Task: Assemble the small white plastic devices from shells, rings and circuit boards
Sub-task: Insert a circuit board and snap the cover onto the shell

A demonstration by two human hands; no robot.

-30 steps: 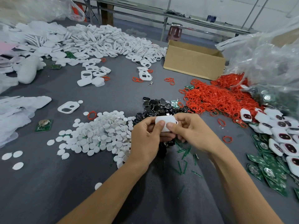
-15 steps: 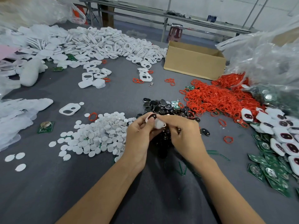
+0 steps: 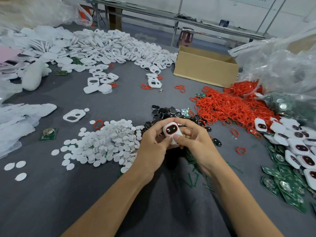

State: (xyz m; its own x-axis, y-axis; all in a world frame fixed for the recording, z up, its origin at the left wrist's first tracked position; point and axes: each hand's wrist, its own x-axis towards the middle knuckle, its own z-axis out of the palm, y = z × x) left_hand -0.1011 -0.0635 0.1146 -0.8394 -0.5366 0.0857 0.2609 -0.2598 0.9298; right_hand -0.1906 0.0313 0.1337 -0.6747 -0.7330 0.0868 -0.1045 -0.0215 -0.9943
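**One device gripped in both hands, finished pile out to the right**

Both hands grip a single small white device [image 3: 171, 131], held off the table between them with its face turned up to the camera. The left hand [image 3: 153, 142] curls round its left edge and the right hand [image 3: 196, 141] round its right. Both thumbs press on its near end. Its long axis runs away from the person and leans slightly left at the far end, where the red-ringed dark window sits. The device looks closed up, so a last squeeze and setting it aside seem likely. The pile of finished devices [image 3: 297, 146] lies well off to the right, nearer the right hand.
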